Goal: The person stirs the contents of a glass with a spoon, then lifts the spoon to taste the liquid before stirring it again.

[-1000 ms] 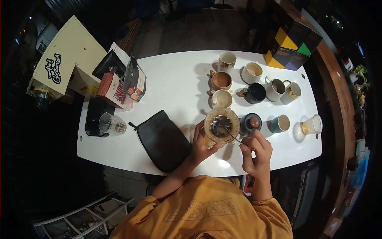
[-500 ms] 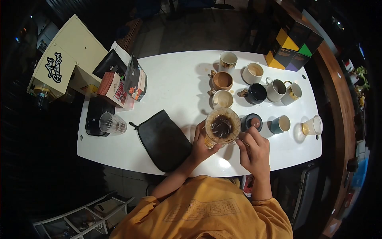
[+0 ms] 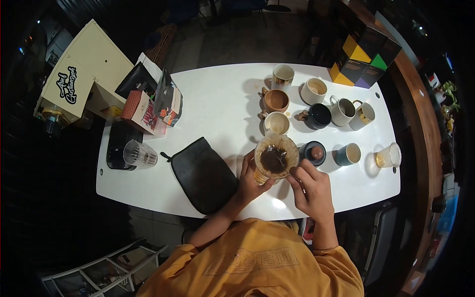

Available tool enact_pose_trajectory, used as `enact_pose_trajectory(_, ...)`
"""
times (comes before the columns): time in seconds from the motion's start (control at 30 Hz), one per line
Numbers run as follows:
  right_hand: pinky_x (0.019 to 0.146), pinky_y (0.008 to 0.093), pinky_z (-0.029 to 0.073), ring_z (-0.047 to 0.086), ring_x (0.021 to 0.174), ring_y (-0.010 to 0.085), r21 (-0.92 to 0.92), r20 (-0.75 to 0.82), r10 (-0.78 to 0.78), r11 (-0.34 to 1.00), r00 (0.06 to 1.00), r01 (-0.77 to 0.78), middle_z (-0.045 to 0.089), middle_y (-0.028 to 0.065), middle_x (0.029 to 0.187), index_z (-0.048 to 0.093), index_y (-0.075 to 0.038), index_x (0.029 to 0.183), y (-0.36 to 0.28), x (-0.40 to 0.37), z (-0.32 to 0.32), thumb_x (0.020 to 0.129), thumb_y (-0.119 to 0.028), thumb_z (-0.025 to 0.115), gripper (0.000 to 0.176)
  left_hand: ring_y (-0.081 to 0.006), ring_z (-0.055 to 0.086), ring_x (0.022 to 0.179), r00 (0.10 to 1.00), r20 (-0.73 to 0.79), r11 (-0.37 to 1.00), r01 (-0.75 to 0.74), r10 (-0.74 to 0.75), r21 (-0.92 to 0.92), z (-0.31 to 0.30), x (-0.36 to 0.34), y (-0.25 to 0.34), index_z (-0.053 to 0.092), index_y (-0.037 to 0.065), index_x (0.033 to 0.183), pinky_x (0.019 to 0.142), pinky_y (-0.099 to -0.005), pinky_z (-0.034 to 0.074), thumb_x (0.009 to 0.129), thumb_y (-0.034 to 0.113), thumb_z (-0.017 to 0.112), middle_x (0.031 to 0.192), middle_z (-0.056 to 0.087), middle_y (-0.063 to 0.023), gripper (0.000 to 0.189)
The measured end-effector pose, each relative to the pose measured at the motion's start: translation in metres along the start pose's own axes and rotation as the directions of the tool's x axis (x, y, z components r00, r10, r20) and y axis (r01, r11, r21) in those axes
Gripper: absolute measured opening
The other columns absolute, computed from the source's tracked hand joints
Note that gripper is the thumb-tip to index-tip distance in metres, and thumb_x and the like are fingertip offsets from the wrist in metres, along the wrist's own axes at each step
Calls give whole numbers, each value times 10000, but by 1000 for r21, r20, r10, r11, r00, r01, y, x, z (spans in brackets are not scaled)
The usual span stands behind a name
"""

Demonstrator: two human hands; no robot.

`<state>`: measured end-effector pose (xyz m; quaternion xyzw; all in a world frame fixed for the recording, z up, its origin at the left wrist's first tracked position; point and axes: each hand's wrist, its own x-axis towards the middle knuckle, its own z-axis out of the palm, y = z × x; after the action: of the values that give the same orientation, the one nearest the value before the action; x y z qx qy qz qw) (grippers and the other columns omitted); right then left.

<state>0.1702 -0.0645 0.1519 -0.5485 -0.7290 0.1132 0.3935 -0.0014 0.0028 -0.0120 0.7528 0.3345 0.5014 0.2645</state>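
My left hand is wrapped around a glass coffee server, and on top sits a coffee dripper lined with a paper filter. Dark wet coffee fills much of the filter, with glare on its surface. At the dripper's right rim, my right hand is closed in a pinch on a thin spoon, mostly hidden by the fingers; its tip dips into the coffee. Just beyond the dripper stands a cream cup. A black round container with a brown knob is close to my right fingers.
Several mugs, among them a brown cup, a black mug and a blue cup, stand on the white table. A black pouch lies left of my forearm. Further left are a clear glass and coffee bags.
My right hand has shifted slightly left and up along the dripper's rim. The coffee surface has swirled and more of the filter's far wall shows. My left hand stays in place.
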Motion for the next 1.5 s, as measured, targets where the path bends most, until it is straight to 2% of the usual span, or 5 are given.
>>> enact_pose_trajectory(0.33, 525, 372, 432, 548, 587, 290, 81, -134, -11, 997, 991, 21, 530, 92, 791, 635, -29, 884, 0, -7, -7, 797, -24, 706, 112, -435, 511, 1249, 1000, -3, 999, -31, 31, -11, -2, 3, 4, 495, -6, 1371, 1022, -506, 467, 794, 325, 828, 1371, 491, -255, 744)
enact_pose_trajectory(0.53, 527, 376, 436, 563, 607, 294, 76, -1, -2, 997, 1000, 2, 542, 92, 812, 617, -34, 866, 4, -6, -4, 810, -37, 709, 107, -434, 512, 1249, 1000, 0, 999, -12, 12, -32, -1, 1, 2, 498, -5, 1369, 1016, -507, 470, 793, 304, 831, 1372, 489, -256, 733)
enact_pose_trajectory(1.03, 512, 365, 417, 539, 560, 255, -67, -168, -11, 998, 986, 0, 492, 80, 762, 643, -12, 889, 11, -9, -7, 807, -49, 742, 134, -417, 510, 1259, 999, 12, 998, 39, -39, -46, 2, -2, 0, 512, -10, 1352, 1015, -500, 474, 785, 312, 835, 1376, 483, -250, 728)
enact_pose_trajectory(1.33, 517, 378, 435, 559, 584, 266, 5, -3, -5, 1000, 1000, 5, 530, 77, 790, 639, -41, 884, 9, -9, 4, 812, -69, 734, 123, -398, 504, 1252, 999, 31, 999, 20, -19, -38, 4, -3, -5, 459, -11, 1404, 1030, -488, 463, 775, 296, 835, 1380, 461, -228, 795)
enact_pose_trajectory(1.5, 511, 366, 425, 546, 580, 269, 39, -80, -16, 999, 997, 19, 550, 75, 804, 630, -40, 868, 9, -10, -2, 789, -58, 739, 136, -399, 491, 1266, 998, 26, 996, 64, -62, -63, 5, -6, -5, 457, -7, 1406, 1035, -490, 458, 769, 294, 835, 1387, 457, -230, 800)
